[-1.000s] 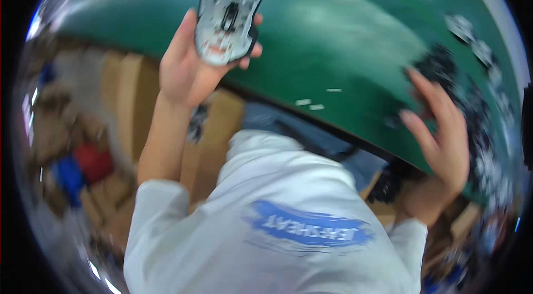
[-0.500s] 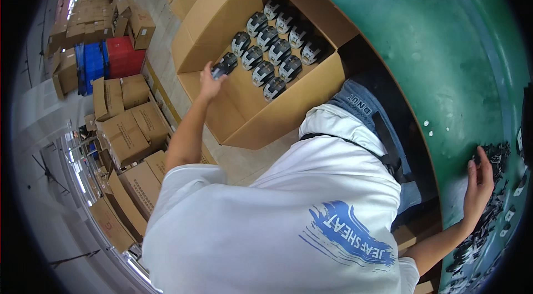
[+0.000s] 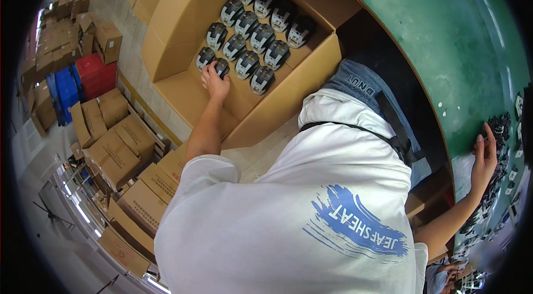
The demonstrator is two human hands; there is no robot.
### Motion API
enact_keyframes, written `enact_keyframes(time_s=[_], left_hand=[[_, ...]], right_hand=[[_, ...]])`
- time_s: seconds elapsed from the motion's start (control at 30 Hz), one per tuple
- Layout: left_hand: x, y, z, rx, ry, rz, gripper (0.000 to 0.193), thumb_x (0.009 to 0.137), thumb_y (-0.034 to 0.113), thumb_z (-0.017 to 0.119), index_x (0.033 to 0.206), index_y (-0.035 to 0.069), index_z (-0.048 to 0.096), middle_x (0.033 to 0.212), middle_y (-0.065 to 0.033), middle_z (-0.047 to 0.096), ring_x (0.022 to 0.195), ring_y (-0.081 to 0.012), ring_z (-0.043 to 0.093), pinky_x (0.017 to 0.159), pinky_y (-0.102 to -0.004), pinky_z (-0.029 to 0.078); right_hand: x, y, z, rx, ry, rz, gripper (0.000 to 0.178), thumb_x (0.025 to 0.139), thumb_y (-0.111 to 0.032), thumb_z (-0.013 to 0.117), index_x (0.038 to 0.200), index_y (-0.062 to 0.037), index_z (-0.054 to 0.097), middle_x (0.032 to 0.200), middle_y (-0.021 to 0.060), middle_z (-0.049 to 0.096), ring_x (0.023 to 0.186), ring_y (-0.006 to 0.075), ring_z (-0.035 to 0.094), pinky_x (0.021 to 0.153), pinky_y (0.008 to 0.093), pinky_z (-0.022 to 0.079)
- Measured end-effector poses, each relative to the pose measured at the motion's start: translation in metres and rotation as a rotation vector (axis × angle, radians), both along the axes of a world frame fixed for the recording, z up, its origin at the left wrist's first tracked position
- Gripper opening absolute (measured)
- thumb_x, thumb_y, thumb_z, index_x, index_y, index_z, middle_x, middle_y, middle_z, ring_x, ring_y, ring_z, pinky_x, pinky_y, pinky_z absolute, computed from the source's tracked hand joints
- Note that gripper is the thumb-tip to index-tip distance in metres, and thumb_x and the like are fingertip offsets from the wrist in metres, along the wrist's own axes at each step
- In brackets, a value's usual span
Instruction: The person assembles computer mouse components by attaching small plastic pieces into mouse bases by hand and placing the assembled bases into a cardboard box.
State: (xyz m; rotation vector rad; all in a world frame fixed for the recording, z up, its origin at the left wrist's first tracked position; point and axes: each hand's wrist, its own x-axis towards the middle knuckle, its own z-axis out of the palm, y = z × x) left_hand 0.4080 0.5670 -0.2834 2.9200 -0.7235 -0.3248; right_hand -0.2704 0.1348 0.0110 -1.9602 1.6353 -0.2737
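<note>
Leftward, mouse shell (image 3: 222, 67), touching left hand (image 3: 215, 81)

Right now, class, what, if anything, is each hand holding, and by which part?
The left hand holds a computer mouse shell by its near end in the carton; whether the right hand holds anything cannot be told.
</note>
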Motion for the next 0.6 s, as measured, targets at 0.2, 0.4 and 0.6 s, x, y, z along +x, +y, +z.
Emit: enact_keyframes(time_s=[0.2,0.4,0.6], left_hand=[[0.013,-0.009,-0.026,-0.202,-0.012,0.354,0.101,0.097,0.049,0.072,0.172,0.012,0.016,0.177,-0.0221,0.008,0.162,-0.0448,0.015,0.131,-0.0550,0.016],[0.032,-0.017,-0.051,-0.396,0.128,0.660,0.094,0.110,0.060,0.045,0.173,0.002,0.006,0.181,-0.0209,0.001,0.167,-0.0380,0.004,0.134,-0.0485,0.011],[0.044,-0.021,-0.036,-0.573,0.157,0.662,0.093,0.109,0.059,0.047,0.172,0.000,0.012,0.180,-0.0218,0.008,0.166,-0.0382,0.010,0.135,-0.0482,0.012]], right_hand=[[-0.004,0.002,-0.011,-0.076,0.013,-0.011,0.039,0.110,-0.018,0.066,0.148,-0.0111,0.067,0.083,-0.0067,0.047,0.074,0.0052,0.041,0.068,0.0206,0.033],[-0.008,0.003,-0.014,-0.096,0.029,-0.007,0.040,0.110,-0.019,0.066,0.149,-0.0126,0.067,0.086,-0.0070,0.046,0.079,0.0056,0.042,0.072,0.0206,0.033],[-0.010,0.007,-0.020,-0.115,-0.009,-0.025,0.040,0.110,-0.020,0.067,0.150,-0.0134,0.067,0.088,-0.0065,0.050,0.081,0.0056,0.044,0.074,0.0209,0.036]])
